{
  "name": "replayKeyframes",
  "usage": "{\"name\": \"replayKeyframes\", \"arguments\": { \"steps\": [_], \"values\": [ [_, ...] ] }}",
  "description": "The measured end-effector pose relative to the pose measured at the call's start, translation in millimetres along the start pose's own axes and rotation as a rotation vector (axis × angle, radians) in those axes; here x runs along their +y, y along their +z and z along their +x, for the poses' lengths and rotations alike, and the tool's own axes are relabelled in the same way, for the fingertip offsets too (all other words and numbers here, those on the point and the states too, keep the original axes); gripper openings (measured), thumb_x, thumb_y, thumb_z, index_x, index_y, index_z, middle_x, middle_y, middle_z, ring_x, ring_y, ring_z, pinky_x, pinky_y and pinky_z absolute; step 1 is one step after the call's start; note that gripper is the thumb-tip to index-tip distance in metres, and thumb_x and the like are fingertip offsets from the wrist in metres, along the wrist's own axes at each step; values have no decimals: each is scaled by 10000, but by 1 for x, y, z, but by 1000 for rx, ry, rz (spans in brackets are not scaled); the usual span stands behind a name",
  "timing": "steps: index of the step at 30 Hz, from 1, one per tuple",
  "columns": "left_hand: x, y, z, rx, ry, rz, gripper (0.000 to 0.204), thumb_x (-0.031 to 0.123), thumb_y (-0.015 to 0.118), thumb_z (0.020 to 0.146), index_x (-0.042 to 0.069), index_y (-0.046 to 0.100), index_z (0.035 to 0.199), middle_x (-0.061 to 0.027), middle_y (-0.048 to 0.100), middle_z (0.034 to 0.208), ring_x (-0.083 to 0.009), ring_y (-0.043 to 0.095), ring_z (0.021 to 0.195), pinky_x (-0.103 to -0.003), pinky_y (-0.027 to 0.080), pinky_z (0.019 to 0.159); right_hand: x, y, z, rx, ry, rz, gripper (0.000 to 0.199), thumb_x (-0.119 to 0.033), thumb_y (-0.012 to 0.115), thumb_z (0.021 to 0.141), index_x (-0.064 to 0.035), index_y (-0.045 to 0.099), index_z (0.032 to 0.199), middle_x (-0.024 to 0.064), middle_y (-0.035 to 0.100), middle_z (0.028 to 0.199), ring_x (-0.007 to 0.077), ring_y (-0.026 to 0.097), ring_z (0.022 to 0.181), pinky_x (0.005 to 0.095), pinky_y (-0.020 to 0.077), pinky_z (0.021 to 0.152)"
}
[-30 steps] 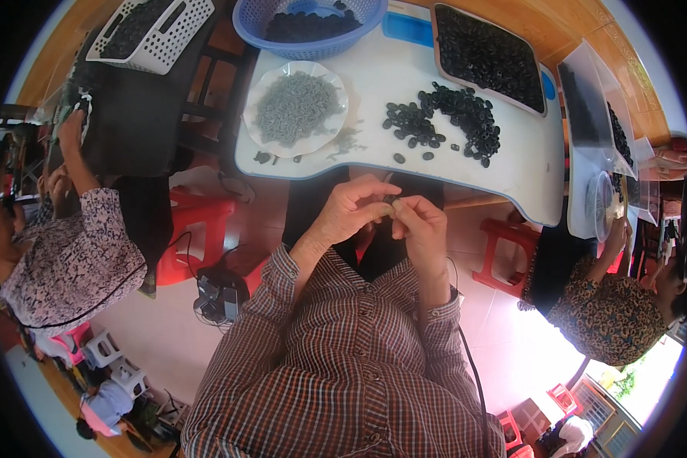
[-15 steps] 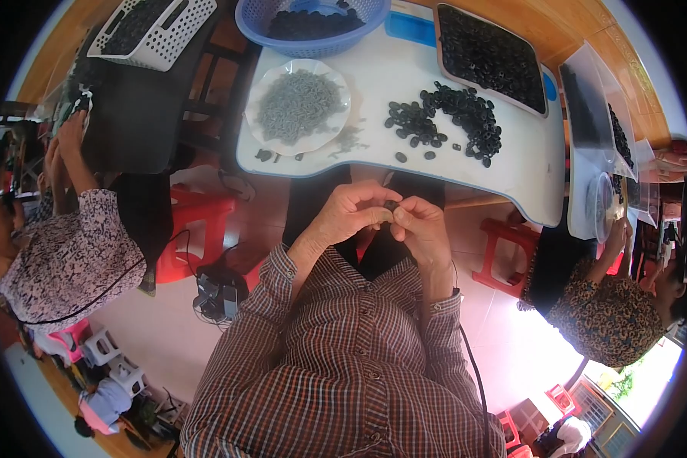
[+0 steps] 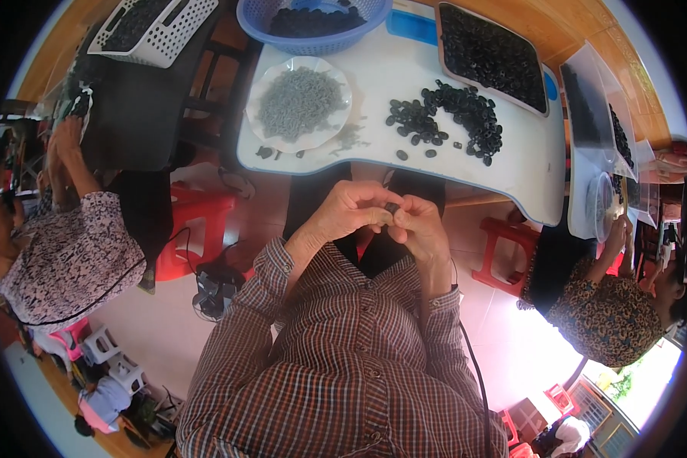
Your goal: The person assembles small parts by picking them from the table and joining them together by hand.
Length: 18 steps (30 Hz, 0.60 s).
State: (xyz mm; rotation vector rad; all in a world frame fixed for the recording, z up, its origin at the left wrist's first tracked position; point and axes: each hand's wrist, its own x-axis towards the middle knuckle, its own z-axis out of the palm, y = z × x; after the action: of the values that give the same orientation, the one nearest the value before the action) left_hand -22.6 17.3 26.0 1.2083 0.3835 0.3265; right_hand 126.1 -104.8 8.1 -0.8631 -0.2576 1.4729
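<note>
The small dark piece (image 3: 391, 208) is sitting between the fingertips of the left hand (image 3: 351, 211) and the right hand (image 3: 421, 227), on the person's side of the white table (image 3: 515, 160). Thumbs and index fingers are pinching it. It is looking blackish; the fingers are hiding its full shape.

And here we are: bare left hand (image 3: 349, 211) and bare right hand (image 3: 426, 227) both pinching a small dark piece (image 3: 391, 207)! Beyond the fingers, a white, blue-edged table (image 3: 375, 80); forward-left of them, a white scalloped plate (image 3: 255, 122) heaped with small grey pieces (image 3: 296, 103); forward-right, shiny black oval pieces (image 3: 477, 111) lie loose.
</note>
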Motion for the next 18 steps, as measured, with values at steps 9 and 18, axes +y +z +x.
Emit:
{"name": "replayKeyframes", "arguments": {
  "steps": [9,18],
  "values": [
    [8,6,-5,86,54,-17,254,0,673,837,-21,660,1090,-46,654,780,-93,612,638,-212,511,584,-8,8,-1,45,-25,-49,137,-74,714,841,7,603,833,77,617,688,109,562,501,210,443,447],
    [14,1,-4,5,173,271,252,-1,655,822,-23,667,1072,-73,658,813,-104,636,619,-205,501,545,-4,5,-3,-5,7,2,134,-55,718,832,9,600,822,79,613,675,107,553,472,199,427,428]
  ]
}}
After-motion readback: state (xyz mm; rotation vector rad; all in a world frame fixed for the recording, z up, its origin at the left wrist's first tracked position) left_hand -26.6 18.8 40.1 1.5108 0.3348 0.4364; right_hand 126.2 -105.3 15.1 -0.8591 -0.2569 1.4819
